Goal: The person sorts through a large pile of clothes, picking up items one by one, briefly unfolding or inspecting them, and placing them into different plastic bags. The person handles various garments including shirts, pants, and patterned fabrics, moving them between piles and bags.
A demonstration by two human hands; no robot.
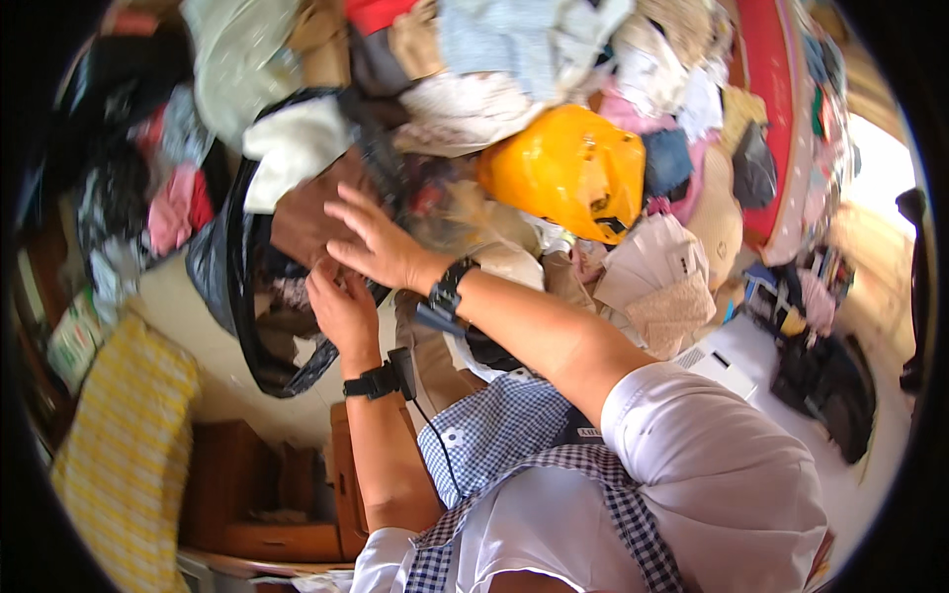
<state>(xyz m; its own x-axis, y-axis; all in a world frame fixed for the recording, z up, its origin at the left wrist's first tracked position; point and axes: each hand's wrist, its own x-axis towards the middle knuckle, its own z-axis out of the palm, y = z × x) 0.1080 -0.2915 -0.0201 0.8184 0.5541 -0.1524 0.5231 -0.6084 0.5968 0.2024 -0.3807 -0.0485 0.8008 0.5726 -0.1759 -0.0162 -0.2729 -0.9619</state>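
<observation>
My right hand is over a brown cloth, its fingers spread apart and no object visible in it. Just below, my left hand has bent fingers at the cloth's lower edge; whether they grip it is hidden. The cloth lies in the mouth of a black plastic bag, together with a white cloth. Darker fabric shows deeper inside the bag. Each wrist wears a black strap.
A bulging orange plastic bag sits among heaped clothes right of the black bag. Folded pale garments lie nearer me. At left are a yellow checked cloth and wooden furniture. A black bag stands at right.
</observation>
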